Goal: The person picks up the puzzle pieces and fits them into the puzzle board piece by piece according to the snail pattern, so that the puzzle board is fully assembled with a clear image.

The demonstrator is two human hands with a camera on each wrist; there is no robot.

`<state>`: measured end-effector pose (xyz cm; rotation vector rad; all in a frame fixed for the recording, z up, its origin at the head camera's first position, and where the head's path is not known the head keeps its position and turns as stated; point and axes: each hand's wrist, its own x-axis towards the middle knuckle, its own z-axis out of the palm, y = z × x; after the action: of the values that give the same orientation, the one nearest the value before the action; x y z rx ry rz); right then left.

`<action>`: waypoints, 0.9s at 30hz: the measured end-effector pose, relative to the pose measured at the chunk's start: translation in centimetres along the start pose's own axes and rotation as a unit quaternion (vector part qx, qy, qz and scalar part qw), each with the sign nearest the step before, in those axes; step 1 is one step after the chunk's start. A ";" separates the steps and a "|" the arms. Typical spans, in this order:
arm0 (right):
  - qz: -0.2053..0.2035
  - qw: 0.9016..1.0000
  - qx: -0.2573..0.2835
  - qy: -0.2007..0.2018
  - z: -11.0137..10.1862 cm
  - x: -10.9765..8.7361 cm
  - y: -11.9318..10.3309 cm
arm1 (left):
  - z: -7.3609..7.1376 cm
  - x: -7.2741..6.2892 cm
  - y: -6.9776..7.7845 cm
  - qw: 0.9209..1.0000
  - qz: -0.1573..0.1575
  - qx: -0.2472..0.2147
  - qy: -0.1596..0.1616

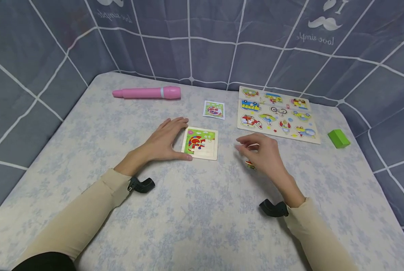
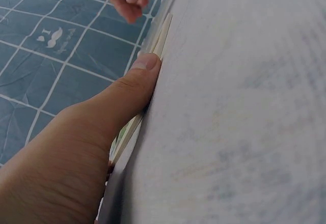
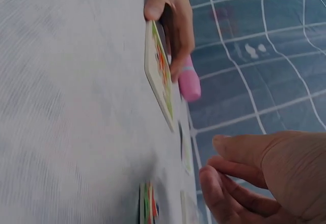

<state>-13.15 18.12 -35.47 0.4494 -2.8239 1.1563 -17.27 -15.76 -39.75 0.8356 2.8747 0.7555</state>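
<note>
In the head view a small square wooden puzzle board (image 1: 208, 153) lies on the table, with a red picture on green filling part of it and bare wood at its lower right. My left hand (image 1: 164, 141) spans its left side, thumb touching the lower edge and the other fingers near the top left corner. Right of the board, my right hand (image 1: 263, 152) hovers with loosely bent fingers and nothing visible between them. Below it a little stack of colourful puzzle pieces (image 3: 148, 203) rests on the table, mostly hidden by that hand in the head view.
Behind the board lies a small picture card (image 1: 214, 110). A larger vehicle puzzle board (image 1: 276, 131) lies at the back right, with a green block (image 1: 339, 138) beyond it. A pink stick-shaped object (image 1: 144, 93) is at the back left. Checked curtains surround the table.
</note>
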 end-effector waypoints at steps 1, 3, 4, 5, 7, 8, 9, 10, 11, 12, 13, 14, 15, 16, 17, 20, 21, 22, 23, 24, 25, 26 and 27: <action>0.004 1.000 -0.008 0.002 -0.5 -0.3 0.4 | 0.0 0.0 0.0 1.000 0.001 -0.001 -0.001; 0.009 1.000 -0.019 0.002 -1.4 -0.9 1.1 | 0.0 0.0 0.1 1.000 0.000 -0.002 -0.002; 0.010 1.000 -0.025 0.000 -1.8 -1.2 1.4 | 0.0 0.0 0.1 1.000 0.000 -0.002 -0.002; 0.010 1.000 -0.030 -0.003 -2.1 -1.6 1.7 | 0.0 0.0 0.1 1.000 0.000 -0.002 -0.002; 0.011 0.999 -0.042 -0.013 -2.7 -2.1 2.2 | 0.0 0.0 0.0 1.000 -0.001 -0.001 -0.001; 0.012 0.999 -0.048 -0.020 -2.8 -2.4 2.5 | 0.0 0.1 0.0 1.000 -0.001 0.000 -0.001; 0.012 0.998 -0.055 -0.028 -2.9 -2.6 2.8 | 0.0 0.1 0.0 1.000 -0.001 0.000 -0.001; 0.013 0.997 -0.062 -0.036 -2.9 -2.8 3.0 | 0.1 0.1 0.0 1.000 -0.001 0.001 -0.001; 0.013 0.997 -0.068 -0.044 -2.9 -3.0 3.2 | 0.1 0.1 0.0 1.000 -0.001 0.000 -0.001; 0.011 0.996 -0.075 -0.051 -2.9 -3.2 3.5 | 0.1 0.1 0.0 1.000 -0.001 0.000 -0.001; 0.007 0.995 -0.079 -0.055 -2.9 -3.3 3.7 | 0.1 0.1 0.0 1.000 -0.001 -0.001 -0.001; 0.002 0.995 -0.081 -0.058 -2.8 -3.4 3.8 | 0.1 0.1 0.0 1.000 -0.001 -0.002 -0.001; -0.003 0.995 -0.081 -0.059 -2.8 -3.4 3.9 | 0.1 0.1 0.0 1.000 -0.001 -0.002 0.000; -0.009 0.995 -0.080 -0.058 -2.7 -3.5 4.0 | 0.1 0.1 0.0 1.000 -0.001 -0.002 -0.001; -0.014 0.995 -0.078 -0.057 -2.7 -3.5 4.1 | 0.1 0.1 0.0 1.000 -0.001 -0.002 0.000; -0.020 0.996 -0.072 -0.056 -2.6 -3.6 4.2 | 0.1 0.1 -0.1 1.000 0.001 -0.001 0.001; -0.019 0.996 -0.070 -0.056 -2.6 -3.6 4.1 | 0.1 0.1 -0.1 1.000 0.001 0.000 0.002; -0.017 0.996 -0.068 -0.057 -2.6 -3.6 4.1 | 0.1 0.0 -0.2 1.000 0.002 0.001 0.002; -0.016 0.996 -0.068 -0.057 -2.6 -3.6 4.1 | 0.1 0.1 -0.2 1.000 0.003 0.001 0.002; -0.015 0.996 -0.068 -0.056 -2.5 -3.6 4.1 | 0.1 0.1 -0.2 1.000 0.003 0.000 0.002; -0.015 0.996 -0.067 -0.054 -2.5 -3.6 4.1 | 0.1 0.1 -0.2 1.000 0.004 0.000 0.002; -0.016 0.996 -0.067 -0.051 -2.5 -3.6 4.1 | 0.1 0.1 -0.2 1.000 0.004 0.000 0.002; -0.019 0.997 -0.067 -0.047 -2.4 -3.6 4.1 | 0.1 0.1 -0.2 1.000 0.004 0.000 0.001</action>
<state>-11.05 23.47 -37.07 0.5585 -2.9340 0.9567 -17.41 -15.86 -39.91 0.8478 2.8752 0.7591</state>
